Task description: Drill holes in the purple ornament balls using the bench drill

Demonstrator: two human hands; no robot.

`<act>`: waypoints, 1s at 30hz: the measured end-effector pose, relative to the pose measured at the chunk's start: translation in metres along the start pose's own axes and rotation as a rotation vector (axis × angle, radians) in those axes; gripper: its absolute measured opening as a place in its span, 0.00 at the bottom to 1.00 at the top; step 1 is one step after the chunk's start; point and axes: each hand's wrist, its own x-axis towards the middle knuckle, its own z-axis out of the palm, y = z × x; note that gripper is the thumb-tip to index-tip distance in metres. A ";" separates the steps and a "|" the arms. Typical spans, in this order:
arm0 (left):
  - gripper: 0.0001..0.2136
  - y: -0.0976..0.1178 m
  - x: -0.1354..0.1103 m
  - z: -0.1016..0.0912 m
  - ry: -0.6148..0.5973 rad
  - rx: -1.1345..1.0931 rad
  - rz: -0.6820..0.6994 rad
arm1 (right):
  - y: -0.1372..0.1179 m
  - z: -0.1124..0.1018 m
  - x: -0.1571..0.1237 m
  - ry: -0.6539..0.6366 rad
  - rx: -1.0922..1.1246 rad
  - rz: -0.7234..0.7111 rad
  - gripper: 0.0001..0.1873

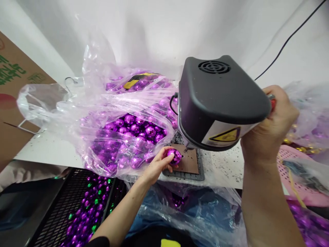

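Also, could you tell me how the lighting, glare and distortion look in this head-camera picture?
Head view: bright, even light on the white wall; glare streaks on the clear plastic bag and sparkle on the purple ball in the left hand; wide-angle stretch enlarges the right hand and black machine; edges look soft.

Both forearms are bare from wrist to elbow, with no watch, bracelet or glove on either. The left hand (160,164) carries no ring that can be seen, and its nails are short and unpainted. The right hand (269,120) is likewise bare. At the bottom edge, a black sleeve (100,242) covers the left upper arm, and a black garment bears a yellow patch (170,243).
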 end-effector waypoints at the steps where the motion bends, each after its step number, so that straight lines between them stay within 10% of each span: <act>1: 0.26 -0.001 0.000 0.001 0.016 0.034 0.023 | -0.001 0.000 0.000 -0.005 0.010 0.003 0.20; 30: 0.21 -0.036 0.030 0.026 0.264 0.977 0.522 | -0.006 0.002 -0.001 -0.011 -0.033 -0.022 0.28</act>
